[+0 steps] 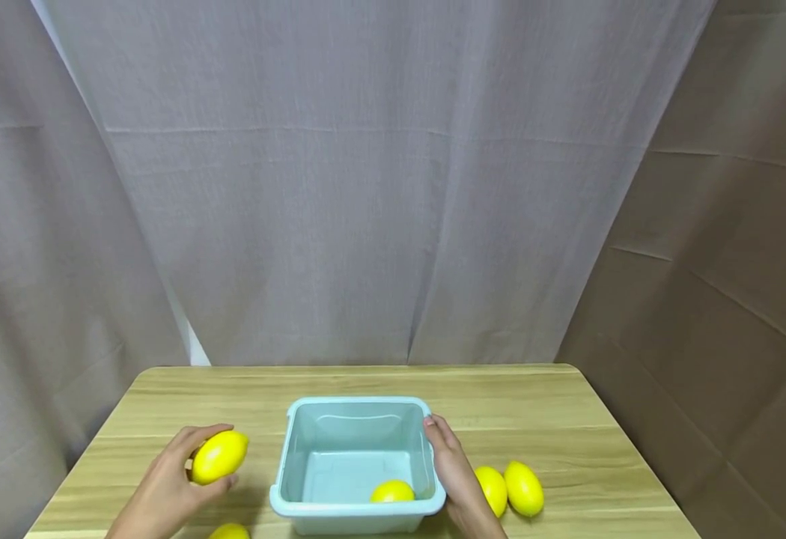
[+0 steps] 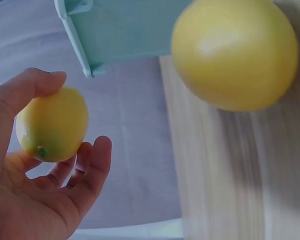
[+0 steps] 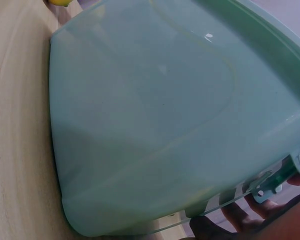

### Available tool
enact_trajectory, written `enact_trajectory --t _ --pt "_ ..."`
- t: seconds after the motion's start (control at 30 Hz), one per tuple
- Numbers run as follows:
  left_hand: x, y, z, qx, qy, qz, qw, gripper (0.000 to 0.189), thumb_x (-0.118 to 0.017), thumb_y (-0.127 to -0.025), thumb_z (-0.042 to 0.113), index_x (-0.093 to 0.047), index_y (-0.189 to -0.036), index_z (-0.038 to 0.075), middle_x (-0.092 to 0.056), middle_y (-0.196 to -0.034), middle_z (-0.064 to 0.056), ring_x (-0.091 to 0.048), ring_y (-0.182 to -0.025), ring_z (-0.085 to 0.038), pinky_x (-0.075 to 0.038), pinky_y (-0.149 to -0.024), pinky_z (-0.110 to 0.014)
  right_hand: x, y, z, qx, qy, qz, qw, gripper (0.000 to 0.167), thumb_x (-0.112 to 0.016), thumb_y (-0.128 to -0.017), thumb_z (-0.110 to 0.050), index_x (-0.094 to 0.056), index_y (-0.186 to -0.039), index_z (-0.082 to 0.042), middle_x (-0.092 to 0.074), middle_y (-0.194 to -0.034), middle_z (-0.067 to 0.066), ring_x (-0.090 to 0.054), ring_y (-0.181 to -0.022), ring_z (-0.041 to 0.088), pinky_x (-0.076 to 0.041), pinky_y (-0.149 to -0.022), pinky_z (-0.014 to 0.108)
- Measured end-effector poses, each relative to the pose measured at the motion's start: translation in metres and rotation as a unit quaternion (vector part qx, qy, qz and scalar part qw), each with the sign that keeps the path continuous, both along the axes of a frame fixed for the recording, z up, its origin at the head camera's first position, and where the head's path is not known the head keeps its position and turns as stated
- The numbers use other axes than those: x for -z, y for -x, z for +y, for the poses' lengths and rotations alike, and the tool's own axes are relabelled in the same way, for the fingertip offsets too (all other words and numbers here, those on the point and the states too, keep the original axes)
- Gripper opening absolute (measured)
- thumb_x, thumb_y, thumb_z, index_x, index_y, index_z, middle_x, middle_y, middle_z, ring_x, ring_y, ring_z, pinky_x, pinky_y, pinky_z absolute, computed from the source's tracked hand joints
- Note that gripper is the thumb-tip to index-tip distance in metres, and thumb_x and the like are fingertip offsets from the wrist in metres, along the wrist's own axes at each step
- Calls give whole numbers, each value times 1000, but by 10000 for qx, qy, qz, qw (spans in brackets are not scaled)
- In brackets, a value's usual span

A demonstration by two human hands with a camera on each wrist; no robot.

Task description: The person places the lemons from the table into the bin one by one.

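My left hand [image 1: 171, 479] holds a yellow lemon [image 1: 220, 457] above the table, left of a light blue-green plastic bin [image 1: 359, 510]. In the left wrist view, thumb and fingers curve around this lemon [image 2: 55, 122], its greenish stem end showing. My right hand [image 1: 455, 475] grips the right side of the bin at the rim. Up close, the right wrist view is mostly filled by the bin's wall [image 3: 150, 115], with fingers [image 3: 240, 215] at its lower edge. One lemon [image 1: 393, 492] lies inside the bin, near its front right corner.
Two lemons [image 1: 524, 489] lie side by side on the wooden table [image 1: 568, 419], right of my right hand. Another lemon [image 1: 230, 532] is partly cut off at the front left. Grey curtains [image 1: 339, 224] hang behind the table; a brown one [image 1: 723, 299] hangs at the right.
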State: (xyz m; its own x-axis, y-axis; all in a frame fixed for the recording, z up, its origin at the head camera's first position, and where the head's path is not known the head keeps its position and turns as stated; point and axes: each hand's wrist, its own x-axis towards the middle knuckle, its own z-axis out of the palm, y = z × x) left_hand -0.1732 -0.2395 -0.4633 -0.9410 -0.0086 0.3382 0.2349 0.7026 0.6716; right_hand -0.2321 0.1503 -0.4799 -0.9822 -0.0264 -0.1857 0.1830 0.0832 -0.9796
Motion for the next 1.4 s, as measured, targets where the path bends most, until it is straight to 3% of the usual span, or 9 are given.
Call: enact_trajectory --t 0.17,0.37,0.73,1.07,1.4 --pt "-9 -3 7 -61 -277 -543 9981 72 -99 -72 23 -67 -136 12 -66 -123 -6 -60 -93 -16 -56 -72 -22 1 -2 -1 -49 28 -3 10000 71 -37 -111 -57 -35 -160 -5 -44 -157 25 -49 -136 40 -42 -112 62" --pt "-19 -7 13 -116 -394 -648 9971 71 -98 -75 26 -64 -137 13 -66 -129 -9 -60 -92 -18 -55 -71 -23 3 -3 0 -70 51 84 9999 69 -37 -112 -55 -36 -158 -4 -48 -153 25 -52 -132 38 -46 -108 56" --pt "-29 -11 23 -83 -263 80 9996 68 -98 -74 29 -67 -133 18 -69 -123 2 -59 -94 -6 -54 -79 -25 0 0 1 2 -58 -63 10000 69 -37 -112 -56 -37 -159 -6 -44 -157 26 -50 -136 40 -41 -113 63" --pt "-32 -8 34 -5 -434 -9 9991 68 -99 -73 26 -69 -134 22 -69 -124 4 -59 -98 -8 -53 -79 -25 -2 1 0 115 -85 -156 9998 74 -39 -110 -58 -32 -162 -5 -35 -163 27 -42 -142 45 -33 -118 68" --pt "-35 -5 49 359 -550 220 9976 64 -97 -73 14 -70 -130 22 -67 -122 6 -60 -97 -9 -55 -79 -24 1 -1 0 40 32 87 9999 69 -37 -112 -54 -35 -159 -4 -42 -158 28 -48 -138 42 -40 -114 64"
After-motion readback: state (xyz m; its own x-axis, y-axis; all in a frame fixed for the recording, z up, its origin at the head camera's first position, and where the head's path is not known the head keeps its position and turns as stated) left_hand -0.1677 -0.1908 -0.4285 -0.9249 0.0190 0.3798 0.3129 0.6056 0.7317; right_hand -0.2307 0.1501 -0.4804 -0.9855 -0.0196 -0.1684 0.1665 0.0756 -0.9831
